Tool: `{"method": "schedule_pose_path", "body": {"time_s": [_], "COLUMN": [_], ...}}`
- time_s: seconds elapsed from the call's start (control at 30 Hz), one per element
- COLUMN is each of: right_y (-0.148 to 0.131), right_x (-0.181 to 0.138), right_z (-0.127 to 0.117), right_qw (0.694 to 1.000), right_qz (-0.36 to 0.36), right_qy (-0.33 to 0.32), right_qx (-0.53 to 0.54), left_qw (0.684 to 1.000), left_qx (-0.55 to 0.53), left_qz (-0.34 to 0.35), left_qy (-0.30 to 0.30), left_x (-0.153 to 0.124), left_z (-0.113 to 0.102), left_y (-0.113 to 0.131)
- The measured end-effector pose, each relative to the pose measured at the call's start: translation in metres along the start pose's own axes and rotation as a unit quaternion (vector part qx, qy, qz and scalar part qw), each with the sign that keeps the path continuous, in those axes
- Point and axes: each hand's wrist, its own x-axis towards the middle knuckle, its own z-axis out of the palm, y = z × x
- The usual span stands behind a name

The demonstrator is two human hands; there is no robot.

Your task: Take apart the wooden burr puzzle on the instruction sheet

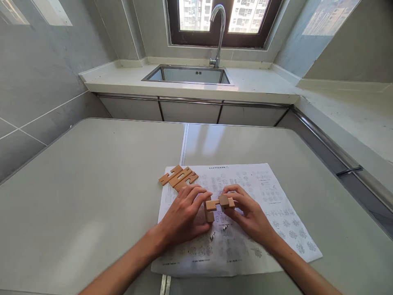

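Observation:
Both my hands are on a small group of notched wooden puzzle pieces above a printed sheet [245, 254]. My left hand [187, 213] grips an upright wooden puzzle piece [209, 216] at the left of the group. A lighter notched bar [211, 205] runs across from it toward the right. Around that bar's right part sits a darker wooden block [224, 200], pinched in the fingers of my right hand [245, 211]. Whether the pieces interlock fully I cannot tell. Several flat wooden pieces with cut-outs [181, 176] lie side by side at the sheet's upper left corner.
The sheet lies on a pale table [92, 184] with a seam down its middle. Beyond the table's far edge is a white counter [123, 84] with a sink [190, 74] and a faucet [218, 37] below a window. Tiled walls stand on both sides.

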Motion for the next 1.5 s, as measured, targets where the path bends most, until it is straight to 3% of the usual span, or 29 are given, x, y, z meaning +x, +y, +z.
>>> {"method": "schedule_pose_path", "body": {"time_s": [0.47, 0.67, 1.07, 1.5], "right_y": [-0.006, -0.006, -0.002, 0.003], "right_x": [0.004, 0.004, 0.001, 0.000], "right_z": [-0.003, -0.004, 0.001, -0.010], "right_qw": [0.994, 0.995, 0.970, 0.895], "right_qz": [0.074, 0.082, 0.122, 0.128], "right_qy": [0.011, -0.001, -0.100, -0.252], "right_qx": [0.079, 0.054, 0.185, 0.344], "left_qw": [0.998, 0.999, 0.988, 0.984], "left_qx": [0.066, 0.019, -0.137, -0.170], "left_qz": [-0.005, -0.001, 0.015, 0.029], "left_qy": [0.004, 0.030, 0.075, 0.050], "left_x": [0.000, 0.001, 0.005, 0.005], "left_z": [0.001, -0.004, -0.006, -0.007], "left_y": [-0.003, -0.001, 0.006, 0.008]}}
